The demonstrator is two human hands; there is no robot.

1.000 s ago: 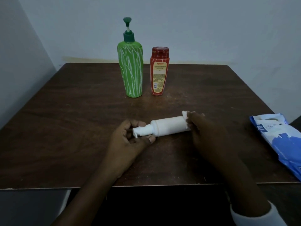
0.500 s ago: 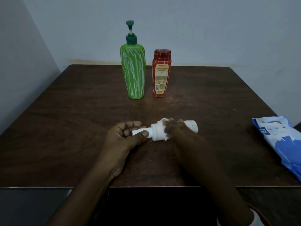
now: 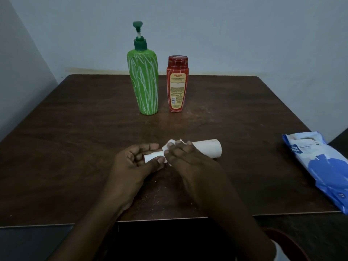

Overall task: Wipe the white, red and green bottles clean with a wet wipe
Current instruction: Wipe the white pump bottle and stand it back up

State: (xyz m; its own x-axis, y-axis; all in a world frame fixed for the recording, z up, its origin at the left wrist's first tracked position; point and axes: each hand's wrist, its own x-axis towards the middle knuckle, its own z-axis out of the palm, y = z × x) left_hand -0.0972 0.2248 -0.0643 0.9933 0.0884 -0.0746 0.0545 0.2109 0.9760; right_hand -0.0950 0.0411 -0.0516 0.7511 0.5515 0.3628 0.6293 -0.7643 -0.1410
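Observation:
A white bottle (image 3: 208, 148) lies on its side near the front of the brown table (image 3: 75, 129), base to the right. My left hand (image 3: 135, 164) grips its cap end between thumb and fingers. My right hand (image 3: 190, 162) holds a white wet wipe (image 3: 172, 143) wrapped round the bottle's neck, covering the middle of the bottle. A green pump bottle (image 3: 146, 85) with white streaks stands upright at the back centre. Just to its right stands a red bottle (image 3: 177, 85) with a yellow label.
A blue and white pack of wet wipes (image 3: 323, 166) lies at the table's right edge, partly overhanging the front. Pale walls close in behind and at the left. Crumbs dot the table near the front edge.
My right hand has slid the wipe leftward along the white bottle, from its base to its neck. My left hand has kept its hold on the cap end.

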